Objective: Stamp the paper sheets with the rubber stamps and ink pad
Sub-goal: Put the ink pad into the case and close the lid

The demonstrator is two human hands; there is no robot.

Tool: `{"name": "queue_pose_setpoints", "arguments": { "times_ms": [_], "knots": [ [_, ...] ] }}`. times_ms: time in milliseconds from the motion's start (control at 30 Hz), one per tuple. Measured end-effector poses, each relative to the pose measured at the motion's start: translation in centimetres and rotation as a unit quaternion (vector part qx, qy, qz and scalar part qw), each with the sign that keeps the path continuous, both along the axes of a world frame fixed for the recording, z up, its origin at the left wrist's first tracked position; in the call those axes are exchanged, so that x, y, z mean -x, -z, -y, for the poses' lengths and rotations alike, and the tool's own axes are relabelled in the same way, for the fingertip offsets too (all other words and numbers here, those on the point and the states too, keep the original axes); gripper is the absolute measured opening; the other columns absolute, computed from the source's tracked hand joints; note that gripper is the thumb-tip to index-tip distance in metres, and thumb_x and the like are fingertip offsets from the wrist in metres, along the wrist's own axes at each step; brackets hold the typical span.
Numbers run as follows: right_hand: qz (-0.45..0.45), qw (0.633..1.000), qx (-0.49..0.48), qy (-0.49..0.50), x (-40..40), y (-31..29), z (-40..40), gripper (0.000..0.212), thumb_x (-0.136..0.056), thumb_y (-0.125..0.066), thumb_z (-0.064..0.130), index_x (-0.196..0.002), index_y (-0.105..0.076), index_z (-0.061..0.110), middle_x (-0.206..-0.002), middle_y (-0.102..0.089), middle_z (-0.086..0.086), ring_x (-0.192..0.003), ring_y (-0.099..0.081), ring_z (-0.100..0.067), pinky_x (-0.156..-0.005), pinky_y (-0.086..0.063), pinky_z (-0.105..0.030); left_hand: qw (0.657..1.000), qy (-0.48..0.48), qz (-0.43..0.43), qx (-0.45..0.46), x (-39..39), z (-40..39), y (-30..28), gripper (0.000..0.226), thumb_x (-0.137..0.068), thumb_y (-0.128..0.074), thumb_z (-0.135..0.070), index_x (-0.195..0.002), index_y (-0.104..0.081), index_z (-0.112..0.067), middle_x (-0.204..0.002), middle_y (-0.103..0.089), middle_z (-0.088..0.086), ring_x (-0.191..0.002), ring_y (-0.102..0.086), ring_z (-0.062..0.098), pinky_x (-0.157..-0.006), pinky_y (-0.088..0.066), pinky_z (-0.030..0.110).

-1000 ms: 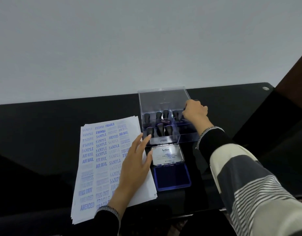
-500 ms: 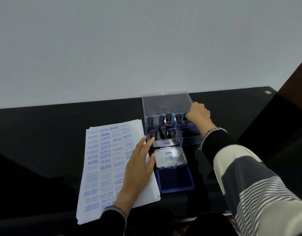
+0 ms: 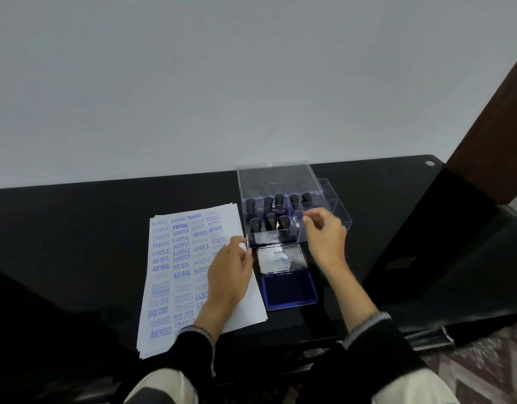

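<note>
Between stamps: left hand [image 3: 228,275] rests flat on the paper sheets [image 3: 175,275]; right hand [image 3: 324,233], loosely curled (apparently empty), should pick a stamp [image 3: 271,220].

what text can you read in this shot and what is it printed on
"SAMPLE", "FRAGILE", "AIR MAIL", "AMENDED", "FAX OUT": blue stamp marks, repeated, on the top paper sheet.
"EXPRESS": probable reading of blurred marks on the same sheet.
"Artlin": brand on the ink pad lid; the end is cut by glare, and the smaller lines under it are too small to read.
Label on the front of the clear stamp box: too blurred to read.
</note>
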State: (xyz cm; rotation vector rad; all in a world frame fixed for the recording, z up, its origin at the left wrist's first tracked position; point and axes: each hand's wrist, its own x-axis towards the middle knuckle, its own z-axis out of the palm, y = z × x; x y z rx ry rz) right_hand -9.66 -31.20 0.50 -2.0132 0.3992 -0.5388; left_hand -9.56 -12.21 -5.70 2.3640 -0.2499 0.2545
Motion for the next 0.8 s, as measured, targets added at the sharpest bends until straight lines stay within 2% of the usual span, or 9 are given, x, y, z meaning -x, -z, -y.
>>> {"name": "queue_pose_setpoints", "arguments": {
  "times_ms": [133, 233, 300, 333, 400, 500, 667, 733, 800],
  "knots": [
    [-0.057, 0.998, -0.003, 0.019, 3.6, 2.1, -0.7, 0.015, -0.094, -0.055, 0.007, -0.101, -0.068, 0.009, -0.089, -0.065, 0.002, -0.083, -0.059, -0.01, -0.073, -0.042, -0.016, 0.999, 0.031, -0.028, -0.025, 0.4, -1.1, -1.4, 0.01, -0.1, -0.047, -0.026, -0.106, -0.055, -0.023, -0.091, -0.061, -0.012, -0.092, -0.053, 0.01, -0.099, -0.045, 0.037],
    [-0.116, 0.993, 0.012, 0.019, 4.7, 3.4, -0.9, 0.022, -0.096, -0.051, 0.009, -0.113, -0.064, 0.004, -0.106, -0.066, -0.008, -0.093, -0.056, -0.015, -0.08, -0.036, -0.019, 0.992, 0.109, -0.06, -0.012, 1.8, -2.4, -1.3, 0.015, -0.097, -0.052, -0.035, -0.103, -0.062, -0.025, -0.103, -0.058, -0.017, -0.103, -0.052, 0.005, -0.102, -0.04, 0.031],
    [-0.143, 0.989, 0.018, 0.014, 4.8, 4.0, -1.1, 0.025, -0.097, -0.049, 0.009, -0.118, -0.061, 0.002, -0.113, -0.065, -0.012, -0.104, -0.057, -0.023, -0.082, -0.035, -0.02, 0.982, 0.164, -0.093, -0.028, 2.9, -3.1, -0.7, 0.034, -0.09, -0.057, -0.053, -0.114, -0.063, -0.028, -0.117, -0.056, -0.02, -0.115, -0.047, 0.002, -0.102, -0.04, 0.029],
    [-0.151, 0.988, 0.021, 0.012, 4.7, 4.2, -1.2, 0.027, -0.097, -0.048, 0.009, -0.12, -0.059, 0.001, -0.116, -0.064, -0.014, -0.108, -0.057, -0.025, -0.083, -0.035, -0.021, 0.976, 0.183, -0.107, -0.04, 3.4, -3.3, -0.4, 0.049, -0.085, -0.06, -0.061, -0.122, -0.06, -0.029, -0.126, -0.052, -0.021, -0.122, -0.042, -0.001, -0.107, -0.036, 0.028],
    [-0.165, 0.986, 0.018, 0.004, 4.5, 4.4, -1.3, 0.03, -0.098, -0.048, 0.01, -0.126, -0.055, 0.001, -0.122, -0.061, -0.015, -0.114, -0.055, -0.027, -0.085, -0.036, -0.022, 0.97, 0.201, -0.118, -0.07, 4.2, -3.3, 0.1, 0.075, -0.075, -0.064, -0.07, -0.136, -0.051, -0.03, -0.141, -0.04, -0.022, -0.136, -0.026, -0.003, -0.119, -0.017, 0.028],
    [-0.184, 0.983, -0.017, 0.002, 4.0, 4.6, -1.0, 0.035, -0.097, -0.051, 0.011, -0.131, -0.051, 0.001, -0.125, -0.059, -0.015, -0.117, -0.054, -0.027, -0.089, -0.038, -0.024, 0.972, 0.192, -0.101, -0.087, 4.7, -3.0, 0.5, 0.084, -0.072, -0.066, -0.071, -0.143, -0.044, -0.031, -0.15, -0.033, -0.02, -0.143, -0.016, -0.001, -0.119, 0.0, 0.024],
    [-0.186, 0.976, -0.113, -0.004, 3.6, 4.9, 0.5, 0.03, -0.092, -0.061, 0.007, -0.121, -0.061, 0.003, -0.111, -0.066, -0.011, -0.108, -0.06, -0.025, -0.094, -0.048, -0.034, 0.978, 0.173, -0.093, -0.077, 4.7, -3.0, 0.9, 0.078, -0.073, -0.064, -0.071, -0.139, -0.049, -0.032, -0.15, -0.036, -0.019, -0.144, -0.017, 0.001, -0.12, -0.001, 0.025],
    [-0.169, 0.98, -0.108, -0.017, 3.9, 4.9, 1.0, 0.023, -0.09, -0.063, 0.007, -0.112, -0.067, 0.007, -0.1, -0.069, -0.006, -0.103, -0.064, -0.024, -0.09, -0.051, -0.036, 0.978, 0.172, -0.09, -0.076, 4.7, -3.0, 0.9, 0.076, -0.075, -0.064, -0.07, -0.138, -0.05, -0.032, -0.15, -0.037, -0.019, -0.144, -0.017, 0.001, -0.12, -0.001, 0.025],
    [-0.136, 0.987, -0.079, -0.029, 4.8, 4.6, 1.4, 0.014, -0.089, -0.065, 0.005, -0.1, -0.069, 0.011, -0.092, -0.07, -0.001, -0.092, -0.066, -0.017, -0.082, -0.053, -0.031, 0.978, 0.171, -0.095, -0.069, 4.7, -2.9, 0.8, 0.071, -0.078, -0.065, -0.066, -0.137, -0.052, -0.03, -0.15, -0.038, -0.017, -0.144, -0.017, 0.002, -0.12, -0.001, 0.026]
  ]
}}
